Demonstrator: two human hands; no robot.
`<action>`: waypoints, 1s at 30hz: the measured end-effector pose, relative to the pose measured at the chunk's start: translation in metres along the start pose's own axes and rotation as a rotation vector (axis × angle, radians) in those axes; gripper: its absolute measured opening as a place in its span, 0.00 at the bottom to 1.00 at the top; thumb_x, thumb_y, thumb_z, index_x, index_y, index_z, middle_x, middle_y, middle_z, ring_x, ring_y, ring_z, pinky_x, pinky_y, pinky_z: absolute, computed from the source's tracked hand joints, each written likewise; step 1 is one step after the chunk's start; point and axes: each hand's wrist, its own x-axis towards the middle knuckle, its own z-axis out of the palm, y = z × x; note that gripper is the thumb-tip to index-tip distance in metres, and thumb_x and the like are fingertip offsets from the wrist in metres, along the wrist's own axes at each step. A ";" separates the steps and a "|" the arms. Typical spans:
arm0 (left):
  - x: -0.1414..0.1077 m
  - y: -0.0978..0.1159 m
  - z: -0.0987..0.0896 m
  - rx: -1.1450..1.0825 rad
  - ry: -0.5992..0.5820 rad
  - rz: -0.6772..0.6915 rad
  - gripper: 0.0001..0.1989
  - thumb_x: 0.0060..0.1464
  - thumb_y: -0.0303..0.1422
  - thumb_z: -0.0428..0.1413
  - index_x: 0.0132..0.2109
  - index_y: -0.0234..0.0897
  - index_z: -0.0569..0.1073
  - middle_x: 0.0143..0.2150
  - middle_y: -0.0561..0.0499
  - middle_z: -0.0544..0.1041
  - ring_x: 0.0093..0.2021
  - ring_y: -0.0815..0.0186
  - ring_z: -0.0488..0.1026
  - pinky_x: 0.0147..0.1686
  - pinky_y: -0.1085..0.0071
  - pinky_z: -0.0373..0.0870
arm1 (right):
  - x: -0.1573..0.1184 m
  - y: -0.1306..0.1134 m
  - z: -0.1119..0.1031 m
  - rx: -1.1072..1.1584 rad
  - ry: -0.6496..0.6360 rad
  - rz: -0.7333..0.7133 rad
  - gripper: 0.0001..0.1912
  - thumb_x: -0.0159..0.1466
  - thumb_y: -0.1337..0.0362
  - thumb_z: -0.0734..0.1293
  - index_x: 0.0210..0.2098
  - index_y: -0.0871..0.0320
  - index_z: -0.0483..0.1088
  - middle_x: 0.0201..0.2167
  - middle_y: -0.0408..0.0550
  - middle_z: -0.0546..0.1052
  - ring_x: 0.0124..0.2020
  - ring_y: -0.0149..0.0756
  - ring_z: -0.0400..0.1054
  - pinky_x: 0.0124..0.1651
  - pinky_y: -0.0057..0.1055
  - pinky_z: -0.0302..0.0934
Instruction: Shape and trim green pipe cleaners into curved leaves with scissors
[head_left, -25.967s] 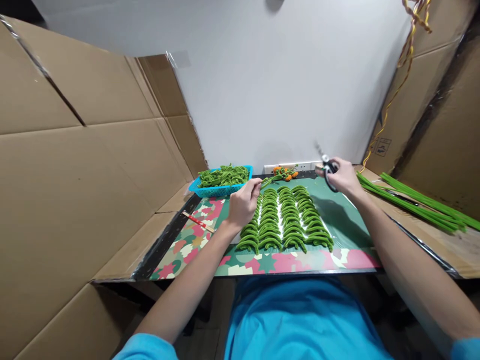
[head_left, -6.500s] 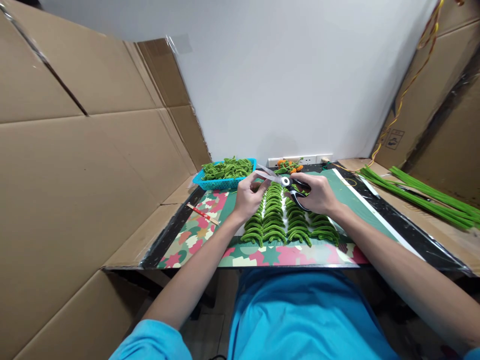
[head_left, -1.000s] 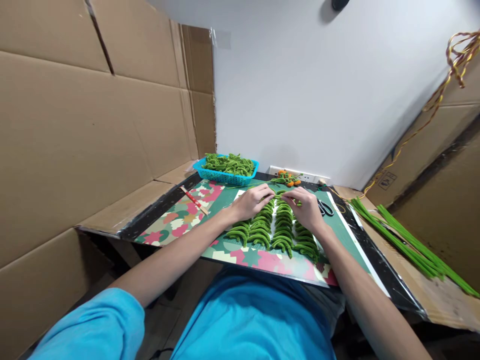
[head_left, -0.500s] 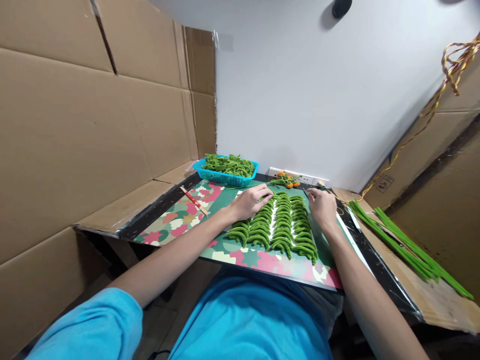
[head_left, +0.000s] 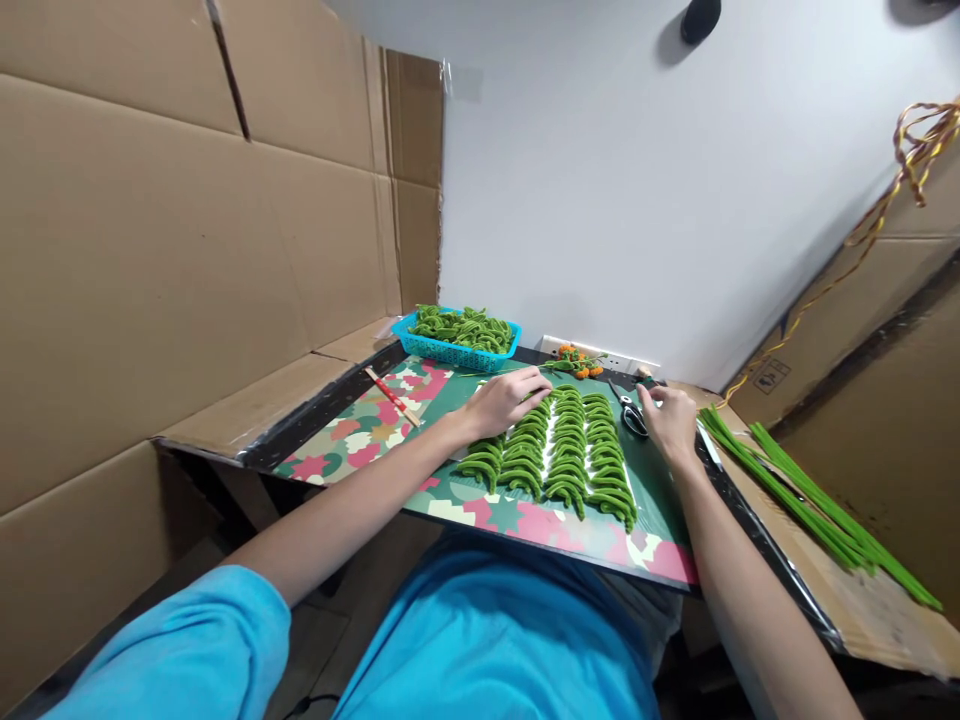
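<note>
Fuzzy green curved chenille-stem pieces (head_left: 566, 450) lie stacked in several columns on a white sheet on the table. My left hand (head_left: 510, 398) rests over the far end of the left columns. Its fingers are bent together, and what they pinch, if anything, is hidden. Right of the columns, scissors with black handles (head_left: 634, 418) lie on the green mat. Just beside their handles is my right hand (head_left: 671, 418), apart from them, its fingers curved with a gap at the thumb and nothing visible in it.
A blue basket (head_left: 454, 353) heaped with green pieces stands at the back left. Orange-and-green chenille sprigs (head_left: 576, 362) lie by the power strip (head_left: 619, 360). A red-wrapped stick (head_left: 392, 396) is at left. Long green stems (head_left: 802, 500) lie on cardboard at right.
My right hand has shifted right, away from the scissors, which now show on the mat. My left hand stays over the columns. The camera view has turned slightly.
</note>
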 end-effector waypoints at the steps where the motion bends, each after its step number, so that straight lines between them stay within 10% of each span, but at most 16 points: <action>1: 0.000 0.000 0.000 0.003 -0.001 0.002 0.13 0.73 0.35 0.49 0.50 0.38 0.78 0.46 0.45 0.78 0.44 0.61 0.78 0.45 0.68 0.74 | -0.001 -0.006 0.000 0.054 0.007 -0.070 0.24 0.74 0.54 0.59 0.41 0.63 0.82 0.40 0.63 0.84 0.45 0.53 0.74 0.53 0.44 0.63; 11: -0.001 -0.001 0.003 -0.003 -0.024 0.029 0.13 0.74 0.36 0.49 0.51 0.38 0.78 0.46 0.45 0.79 0.44 0.61 0.79 0.44 0.69 0.73 | -0.032 -0.074 0.009 0.426 -0.060 -0.689 0.12 0.75 0.55 0.65 0.49 0.53 0.78 0.43 0.50 0.83 0.47 0.45 0.72 0.53 0.41 0.69; 30: -0.001 -0.003 0.005 0.010 -0.065 0.044 0.16 0.75 0.38 0.48 0.51 0.36 0.78 0.45 0.45 0.79 0.42 0.62 0.78 0.42 0.70 0.72 | -0.033 -0.076 0.004 0.462 -0.004 -0.777 0.09 0.75 0.61 0.65 0.44 0.53 0.78 0.39 0.50 0.81 0.41 0.46 0.71 0.46 0.40 0.67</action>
